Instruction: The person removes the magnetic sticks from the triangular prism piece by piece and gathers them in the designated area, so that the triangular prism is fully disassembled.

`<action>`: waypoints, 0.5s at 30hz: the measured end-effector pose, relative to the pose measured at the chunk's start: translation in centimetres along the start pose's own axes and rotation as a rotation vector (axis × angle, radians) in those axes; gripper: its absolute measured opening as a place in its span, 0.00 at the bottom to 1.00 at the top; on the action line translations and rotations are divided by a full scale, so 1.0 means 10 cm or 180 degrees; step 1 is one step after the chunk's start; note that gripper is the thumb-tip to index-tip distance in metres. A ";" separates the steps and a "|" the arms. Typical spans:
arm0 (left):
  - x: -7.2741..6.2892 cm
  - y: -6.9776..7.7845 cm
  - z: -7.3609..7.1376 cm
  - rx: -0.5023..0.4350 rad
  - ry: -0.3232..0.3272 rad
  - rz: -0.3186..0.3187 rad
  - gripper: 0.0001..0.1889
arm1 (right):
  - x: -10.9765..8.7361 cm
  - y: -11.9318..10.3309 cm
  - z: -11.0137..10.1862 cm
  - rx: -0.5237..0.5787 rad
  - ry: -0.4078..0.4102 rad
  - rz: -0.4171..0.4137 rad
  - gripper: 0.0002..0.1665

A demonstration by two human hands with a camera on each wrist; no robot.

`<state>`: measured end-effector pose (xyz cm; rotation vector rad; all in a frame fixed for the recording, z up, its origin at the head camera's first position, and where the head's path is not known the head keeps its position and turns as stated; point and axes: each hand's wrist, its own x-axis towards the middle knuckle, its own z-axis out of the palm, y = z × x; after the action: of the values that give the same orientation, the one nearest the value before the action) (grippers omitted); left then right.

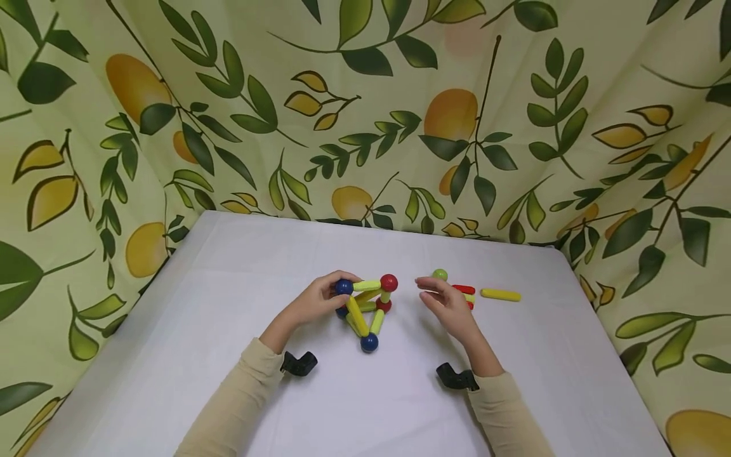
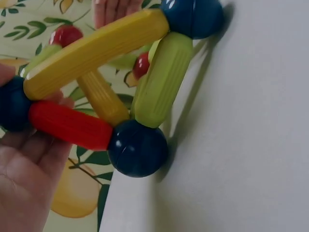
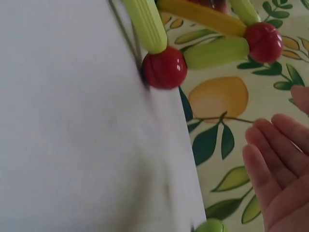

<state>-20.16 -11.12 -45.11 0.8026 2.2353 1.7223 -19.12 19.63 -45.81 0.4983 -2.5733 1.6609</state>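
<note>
A frame of magnetic building sticks and balls stands on the white table, in yellow, light green and red sticks. My left hand pinches its upper blue ball between thumb and fingers. A red stick runs from that ball down to a lower blue ball. On the frame's right side, a red ball sits low and another red ball tops a light green stick. Apart from the frame, my right hand hovers to its right with fingers extended, holding nothing.
Behind the right hand lie loose red sticks, partly hidden, and a green ball. A yellow stick lies farther right. A leaf-and-fruit patterned curtain hangs along the table's back and sides. Black mounts sit at both wrists.
</note>
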 end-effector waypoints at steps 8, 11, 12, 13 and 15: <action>0.20 -0.05 -0.01 -0.0321 -0.0241 0.0201 0.18 | 0.13 -0.21 0.22 0.0214 -0.0458 0.0058 0.26; 0.25 -0.07 0.05 -0.0295 -0.0099 0.0295 0.17 | 0.19 -0.31 0.27 0.0165 -0.0504 0.0132 0.27; 0.26 -0.07 0.07 -0.0299 -0.0030 0.0292 0.16 | 0.21 -0.35 0.29 0.0113 -0.0534 0.0148 0.26; 0.27 -0.08 0.10 -0.0309 0.0044 0.0284 0.15 | 0.22 -0.37 0.30 0.0031 -0.0570 0.0170 0.25; 0.28 -0.09 0.15 -0.0342 0.0193 0.0210 0.14 | 0.22 -0.41 0.32 -0.0127 -0.0640 0.0182 0.23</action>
<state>-22.03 -8.51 -45.94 0.8189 2.1554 1.9033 -19.64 14.68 -43.15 0.6253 -2.7802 1.6518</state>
